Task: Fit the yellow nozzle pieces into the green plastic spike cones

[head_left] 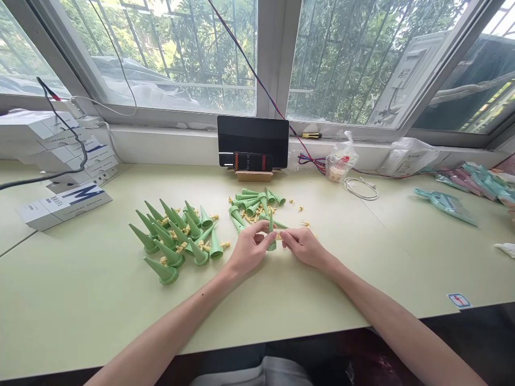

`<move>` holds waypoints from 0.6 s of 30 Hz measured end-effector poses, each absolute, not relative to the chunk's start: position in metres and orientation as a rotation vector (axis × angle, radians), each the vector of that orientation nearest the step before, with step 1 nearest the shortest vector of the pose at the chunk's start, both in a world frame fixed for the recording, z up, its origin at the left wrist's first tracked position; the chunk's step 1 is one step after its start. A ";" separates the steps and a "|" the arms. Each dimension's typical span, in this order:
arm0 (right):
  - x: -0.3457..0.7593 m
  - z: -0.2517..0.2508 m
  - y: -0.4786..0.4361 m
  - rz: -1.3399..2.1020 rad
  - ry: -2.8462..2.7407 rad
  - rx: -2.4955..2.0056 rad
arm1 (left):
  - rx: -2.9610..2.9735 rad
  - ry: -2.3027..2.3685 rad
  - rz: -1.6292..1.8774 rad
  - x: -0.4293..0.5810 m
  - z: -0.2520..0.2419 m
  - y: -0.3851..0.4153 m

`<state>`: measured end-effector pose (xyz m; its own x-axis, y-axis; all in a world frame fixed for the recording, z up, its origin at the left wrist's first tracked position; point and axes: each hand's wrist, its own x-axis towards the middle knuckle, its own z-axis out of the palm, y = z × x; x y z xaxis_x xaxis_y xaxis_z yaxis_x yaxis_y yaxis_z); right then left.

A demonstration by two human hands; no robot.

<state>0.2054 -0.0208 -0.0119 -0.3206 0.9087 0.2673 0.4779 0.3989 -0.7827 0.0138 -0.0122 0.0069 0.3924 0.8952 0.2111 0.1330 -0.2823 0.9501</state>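
Observation:
Between my hands a green plastic cone (271,245) stands upright, tip up, above the table. The fingers of my left hand (252,244) are wrapped round it. My right hand (301,245) pinches a small yellow valve (278,236) against the cone's right side; most of that piece is hidden by the fingertips. Just beyond my hands lies a pile of loose green cones (251,201) with small yellow valves among them. To the left stands a group of green cones (169,254), many with a yellow valve (225,244) sticking out of the side.
White boxes (64,206) are stacked at the left. A dark tablet (253,136) with a phone (252,162) before it stands by the window. A plastic bag (341,161), a coiled white cable (361,187) and a teal packaged item (444,205) lie to the right.

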 end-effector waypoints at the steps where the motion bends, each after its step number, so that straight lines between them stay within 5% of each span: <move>1: 0.205 -0.012 -0.021 0.773 -1.952 -1.184 | 1.692 0.912 0.993 0.014 0.007 -0.012; 18: 0.203 -0.007 -0.023 0.770 -1.900 -1.110 | 1.658 0.987 1.012 0.013 0.011 -0.011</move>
